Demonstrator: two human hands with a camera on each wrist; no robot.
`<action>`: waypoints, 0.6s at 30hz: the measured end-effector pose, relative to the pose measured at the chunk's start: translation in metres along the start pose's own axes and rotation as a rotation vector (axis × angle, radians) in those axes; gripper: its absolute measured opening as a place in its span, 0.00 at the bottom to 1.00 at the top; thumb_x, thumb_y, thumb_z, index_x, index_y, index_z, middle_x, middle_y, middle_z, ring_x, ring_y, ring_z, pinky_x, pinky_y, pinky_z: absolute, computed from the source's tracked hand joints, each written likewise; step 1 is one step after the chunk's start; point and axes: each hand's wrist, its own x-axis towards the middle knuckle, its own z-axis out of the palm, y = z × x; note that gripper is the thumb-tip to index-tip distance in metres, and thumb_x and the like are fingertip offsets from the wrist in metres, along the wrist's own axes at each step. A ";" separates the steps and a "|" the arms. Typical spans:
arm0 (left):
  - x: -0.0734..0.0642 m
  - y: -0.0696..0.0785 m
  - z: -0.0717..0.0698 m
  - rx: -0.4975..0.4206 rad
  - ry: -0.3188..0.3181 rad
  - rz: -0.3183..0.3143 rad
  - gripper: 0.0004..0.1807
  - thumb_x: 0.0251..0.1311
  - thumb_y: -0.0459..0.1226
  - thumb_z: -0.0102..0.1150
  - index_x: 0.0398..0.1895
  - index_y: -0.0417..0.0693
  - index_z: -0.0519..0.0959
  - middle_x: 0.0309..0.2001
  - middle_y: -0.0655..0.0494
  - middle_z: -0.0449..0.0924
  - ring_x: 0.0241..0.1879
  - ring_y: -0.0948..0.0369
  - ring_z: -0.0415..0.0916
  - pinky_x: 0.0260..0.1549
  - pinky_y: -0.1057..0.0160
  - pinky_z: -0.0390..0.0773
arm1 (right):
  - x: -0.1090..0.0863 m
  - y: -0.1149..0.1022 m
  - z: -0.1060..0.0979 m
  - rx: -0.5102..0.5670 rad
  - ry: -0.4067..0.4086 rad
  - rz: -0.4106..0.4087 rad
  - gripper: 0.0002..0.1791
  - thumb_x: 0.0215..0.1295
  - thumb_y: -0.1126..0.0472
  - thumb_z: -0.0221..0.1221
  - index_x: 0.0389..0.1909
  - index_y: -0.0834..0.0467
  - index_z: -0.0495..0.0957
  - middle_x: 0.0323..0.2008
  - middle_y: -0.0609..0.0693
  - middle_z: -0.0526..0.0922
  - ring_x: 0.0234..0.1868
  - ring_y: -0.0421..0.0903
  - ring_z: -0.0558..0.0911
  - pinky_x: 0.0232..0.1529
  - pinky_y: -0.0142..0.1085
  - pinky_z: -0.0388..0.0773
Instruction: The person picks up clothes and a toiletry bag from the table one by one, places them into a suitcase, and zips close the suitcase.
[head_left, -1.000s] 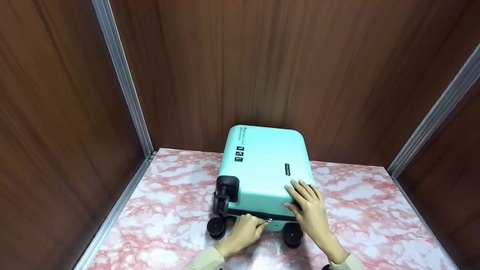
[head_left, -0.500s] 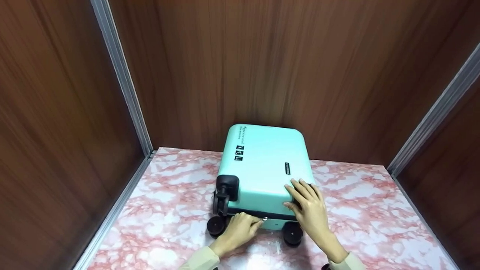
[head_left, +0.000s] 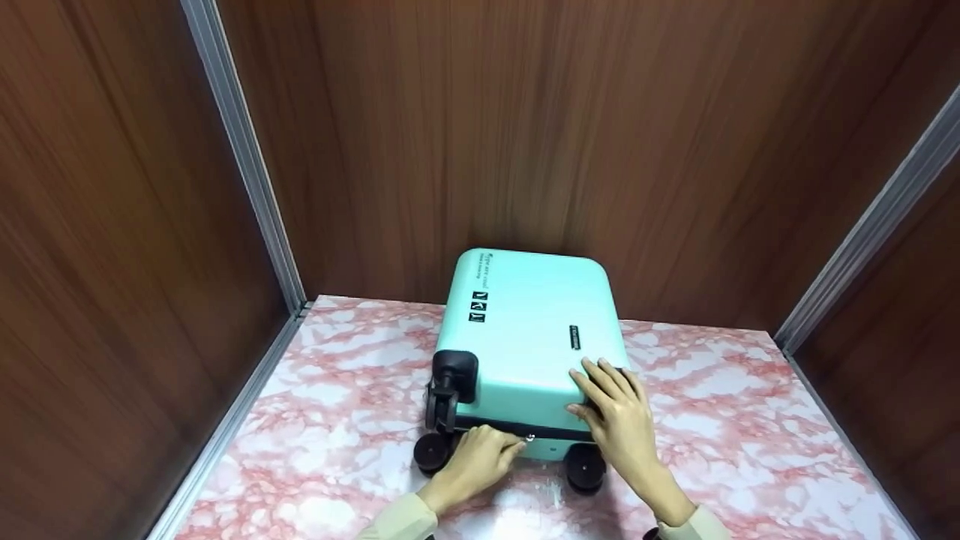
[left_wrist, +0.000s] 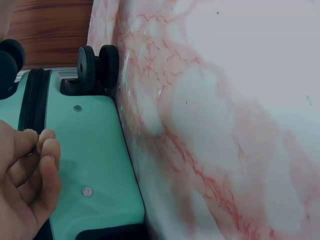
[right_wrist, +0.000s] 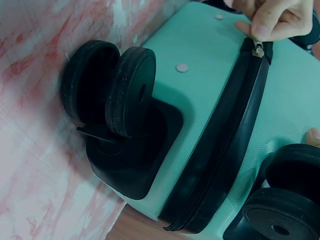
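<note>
A mint-green hard-shell suitcase (head_left: pixel 532 315) lies flat on the marble-patterned surface, its wheeled end toward me. My left hand (head_left: pixel 476 461) pinches a zipper pull (right_wrist: pixel 258 49) between thumb and curled fingers at the near end. In the right wrist view the black zipper (right_wrist: pixel 220 150) appears closed from the slider toward the right-hand wheels. My right hand (head_left: pixel 621 416) rests on the suitcase's near right corner, fingers spread over the top shell. It covers the upper wheel there, which shows as a black wheel (right_wrist: pixel 282 215) in the right wrist view.
Black wheels (head_left: pixel 433 453) stick out at the near corners. A wood-grain wall (head_left: pixel 525 135) stands right behind the suitcase, with side panels left and right. The pink-and-white surface (head_left: pixel 360 390) extends on both sides.
My left hand has slid slightly left along the near edge, drawing the zipper pull with it, then held still over the last half second. The right hand stays in place.
</note>
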 end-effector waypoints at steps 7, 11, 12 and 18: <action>-0.008 -0.009 -0.010 -0.043 -0.013 -0.028 0.10 0.66 0.37 0.61 0.28 0.46 0.87 0.14 0.69 0.60 0.16 0.74 0.56 0.16 0.74 0.62 | 0.002 0.000 0.000 0.010 0.016 -0.004 0.32 0.45 0.59 0.75 0.56 0.57 0.82 0.58 0.57 0.80 0.60 0.63 0.75 0.62 0.58 0.61; -0.010 -0.013 -0.013 -0.078 -0.007 -0.046 0.10 0.67 0.37 0.61 0.28 0.45 0.87 0.14 0.70 0.59 0.15 0.75 0.55 0.16 0.75 0.59 | 0.002 0.000 0.000 0.012 0.013 0.000 0.32 0.46 0.59 0.75 0.57 0.57 0.82 0.59 0.58 0.79 0.61 0.63 0.75 0.63 0.58 0.60; -0.011 -0.013 -0.013 -0.082 -0.009 -0.047 0.11 0.67 0.37 0.61 0.27 0.46 0.86 0.13 0.70 0.59 0.15 0.75 0.54 0.16 0.76 0.58 | 0.001 0.000 0.000 0.012 0.011 -0.002 0.32 0.46 0.59 0.75 0.57 0.58 0.82 0.59 0.58 0.79 0.61 0.63 0.75 0.63 0.58 0.60; -0.012 -0.013 -0.012 -0.101 -0.037 -0.089 0.11 0.68 0.38 0.60 0.30 0.45 0.87 0.14 0.70 0.58 0.15 0.74 0.54 0.17 0.75 0.58 | 0.000 0.000 0.001 0.006 0.001 -0.001 0.32 0.47 0.58 0.74 0.57 0.57 0.82 0.59 0.58 0.79 0.61 0.63 0.74 0.63 0.58 0.60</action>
